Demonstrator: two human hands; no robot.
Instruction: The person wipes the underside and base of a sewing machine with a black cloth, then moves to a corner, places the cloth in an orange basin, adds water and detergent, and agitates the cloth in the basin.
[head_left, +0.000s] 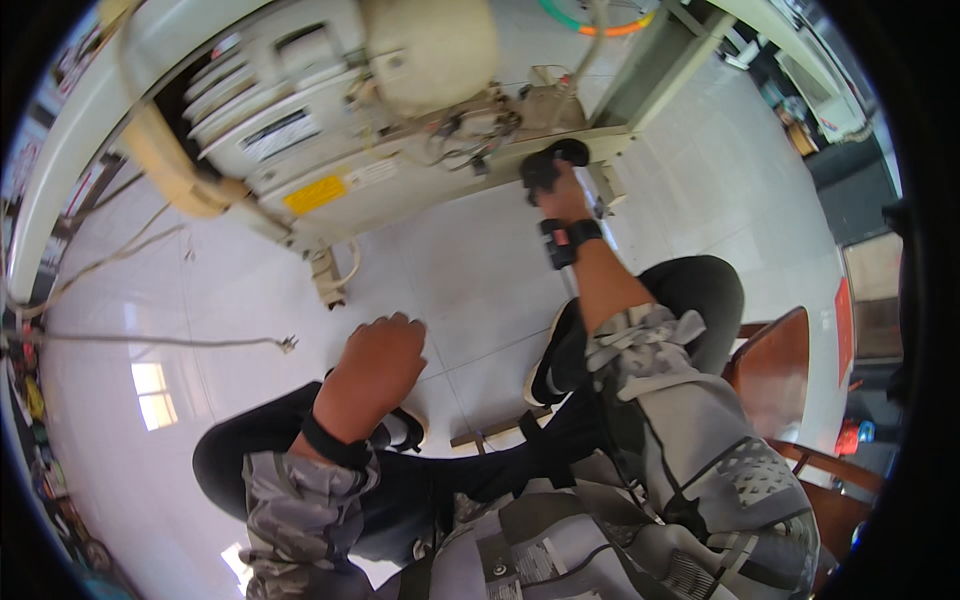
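Observation:
In front of me, a large machine with a ribbed motor housing (300, 105) sits on a pale metal frame, its lower rail (450, 176) bearing a yellow label. My right hand (562, 195) is shut on a black object (541, 171) at the right part of that rail; blur hides what it is exactly. Loose wires (480, 124) lie just behind the rail. Above my left knee my left hand (382, 364) hangs with curled fingers, touching nothing that shows; whether it holds something small cannot be told. Both wrists wear black bands.
A grey cable ending in bare wires (285, 343) stretches from the left. Feet of the frame (326, 277) stand on the tiled floor (480, 277). A brown wooden chair (772, 375) is at my right. Various goods line the far left edge.

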